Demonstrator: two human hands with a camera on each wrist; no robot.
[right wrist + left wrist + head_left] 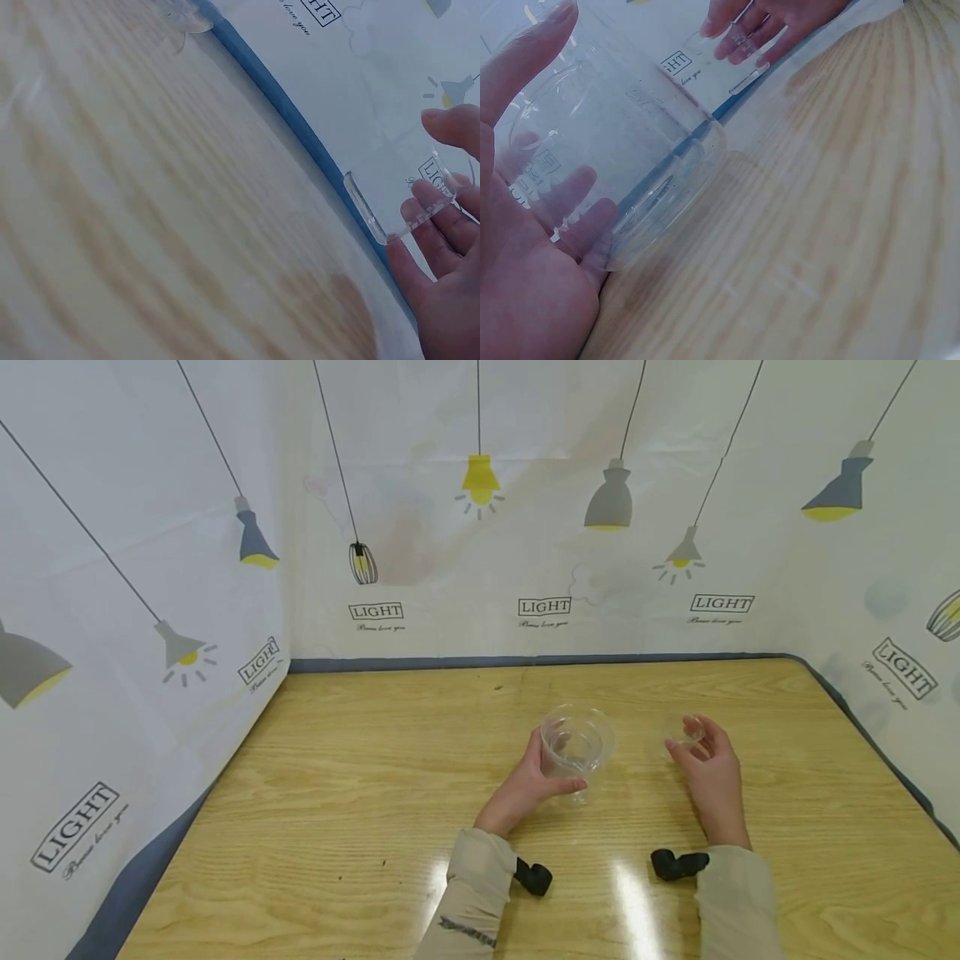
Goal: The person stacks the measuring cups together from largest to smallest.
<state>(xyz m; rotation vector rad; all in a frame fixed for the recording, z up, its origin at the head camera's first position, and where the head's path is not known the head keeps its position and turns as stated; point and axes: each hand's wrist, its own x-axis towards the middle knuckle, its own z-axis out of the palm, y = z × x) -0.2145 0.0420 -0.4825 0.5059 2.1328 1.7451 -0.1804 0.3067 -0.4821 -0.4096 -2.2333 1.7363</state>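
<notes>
A large clear cup (576, 747) with a wide round rim is gripped by my left hand (521, 789). Thumb and fingers lie on opposite sides of its wall, and the fingers show through it in the left wrist view. Whether its rounded base (671, 210) touches the table I cannot tell. To the right, my right hand (708, 768) holds a small clear cup (401, 199) between thumb and fingers. That small cup has a thick base and is tilted in the right wrist view. The two cups are apart.
Both hands are over a wooden table (337, 793). A white cloth (450, 560) printed with lamps encloses its back and sides, with a blue band (420, 663) along the table's back edge. Black wrist mounts (534, 878) stick out at the sleeves.
</notes>
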